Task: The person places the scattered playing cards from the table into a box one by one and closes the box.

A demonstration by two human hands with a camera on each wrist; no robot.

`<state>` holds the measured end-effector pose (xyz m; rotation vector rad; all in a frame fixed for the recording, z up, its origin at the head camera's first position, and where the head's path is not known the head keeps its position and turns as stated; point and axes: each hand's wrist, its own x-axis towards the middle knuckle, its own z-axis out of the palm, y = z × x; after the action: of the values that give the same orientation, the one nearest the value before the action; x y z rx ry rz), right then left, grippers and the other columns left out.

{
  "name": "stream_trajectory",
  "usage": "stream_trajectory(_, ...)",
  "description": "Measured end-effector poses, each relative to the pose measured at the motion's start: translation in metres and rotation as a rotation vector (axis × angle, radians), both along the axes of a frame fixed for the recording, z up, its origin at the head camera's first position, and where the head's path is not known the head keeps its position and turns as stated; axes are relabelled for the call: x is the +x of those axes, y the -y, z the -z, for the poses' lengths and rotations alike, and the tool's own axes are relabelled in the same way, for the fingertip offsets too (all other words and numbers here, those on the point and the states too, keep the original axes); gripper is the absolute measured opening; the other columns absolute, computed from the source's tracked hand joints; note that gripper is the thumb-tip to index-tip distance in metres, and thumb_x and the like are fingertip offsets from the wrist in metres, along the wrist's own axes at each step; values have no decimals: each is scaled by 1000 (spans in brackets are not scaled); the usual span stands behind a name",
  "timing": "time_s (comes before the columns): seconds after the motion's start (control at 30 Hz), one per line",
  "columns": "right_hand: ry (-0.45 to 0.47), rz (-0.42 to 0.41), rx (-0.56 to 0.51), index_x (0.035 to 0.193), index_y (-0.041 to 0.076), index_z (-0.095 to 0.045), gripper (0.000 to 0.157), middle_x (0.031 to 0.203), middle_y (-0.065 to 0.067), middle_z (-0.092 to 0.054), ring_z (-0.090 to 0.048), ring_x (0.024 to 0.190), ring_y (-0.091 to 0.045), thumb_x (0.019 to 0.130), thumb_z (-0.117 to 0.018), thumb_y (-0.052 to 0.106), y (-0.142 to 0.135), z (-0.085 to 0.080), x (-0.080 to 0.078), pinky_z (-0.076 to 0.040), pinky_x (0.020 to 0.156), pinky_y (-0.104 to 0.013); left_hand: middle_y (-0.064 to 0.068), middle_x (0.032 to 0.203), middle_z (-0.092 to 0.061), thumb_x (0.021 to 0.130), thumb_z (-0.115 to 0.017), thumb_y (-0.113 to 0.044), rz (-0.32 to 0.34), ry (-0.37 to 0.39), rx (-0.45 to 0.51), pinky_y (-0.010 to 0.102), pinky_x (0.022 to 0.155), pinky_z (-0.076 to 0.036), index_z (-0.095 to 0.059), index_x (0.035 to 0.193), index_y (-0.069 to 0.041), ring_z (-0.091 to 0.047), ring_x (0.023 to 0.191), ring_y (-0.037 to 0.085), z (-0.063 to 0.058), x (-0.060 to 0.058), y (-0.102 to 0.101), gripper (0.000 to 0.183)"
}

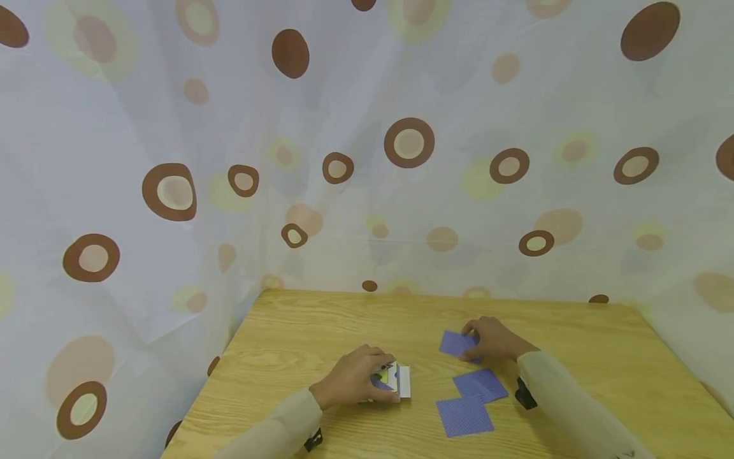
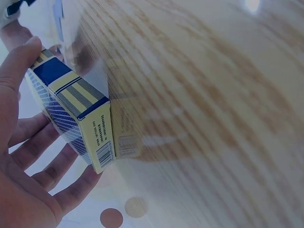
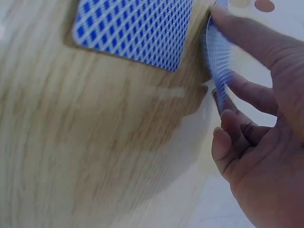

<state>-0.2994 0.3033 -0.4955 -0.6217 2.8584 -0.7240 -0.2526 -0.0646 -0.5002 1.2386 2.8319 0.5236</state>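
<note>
My left hand (image 1: 355,377) grips a playing card box (image 2: 71,97) with the thumb on one side and fingers on the other. In the left wrist view, the box shows blue and cream stripes and a barcode on its end. Its white flap (image 1: 404,382) sticks out to the right in the head view. My right hand (image 1: 494,339) pinches a blue-patterned playing card (image 1: 455,343) by its edges; in the right wrist view the card is seen nearly edge-on, slightly bowed. Two more cards lie face down nearer me, a farther card (image 1: 482,385) and a nearer card (image 1: 465,417), meeting at their corners.
The wooden table (image 1: 321,319) carries all of this. A white curtain (image 1: 344,89) with brown and yellow dots stands behind the table and along its sides. Dark wrist straps show under both sleeves.
</note>
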Motion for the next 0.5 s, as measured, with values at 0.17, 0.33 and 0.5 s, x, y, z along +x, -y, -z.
stream_trajectory(0.17,-8,-17,23,133,0,-65,79,102,-7,-58,-53,92,-22,76,-90,49,1,5,3,-48,78,-45,-3,133,-64,85,-70,-69,-4,3,-1,26,85,-51,-63,141,-14,-57,110,10,-2,1,0,79)
stream_trajectory(0.33,-17,-19,38,135,5,-63,83,106,-7,-56,-51,95,-22,73,-90,53,3,12,3,-48,78,-46,-3,133,-64,85,-71,-69,-12,8,-5,24,83,-50,-63,141,-15,-56,109,9,-2,2,-1,79)
stream_trajectory(0.5,38,27,15,131,7,-62,74,105,-7,-56,-53,98,-26,73,-93,43,7,10,5,-48,82,-48,-2,133,-64,85,-70,-69,0,-4,-2,25,84,-51,-63,141,-13,-57,110,11,-1,1,-2,79)
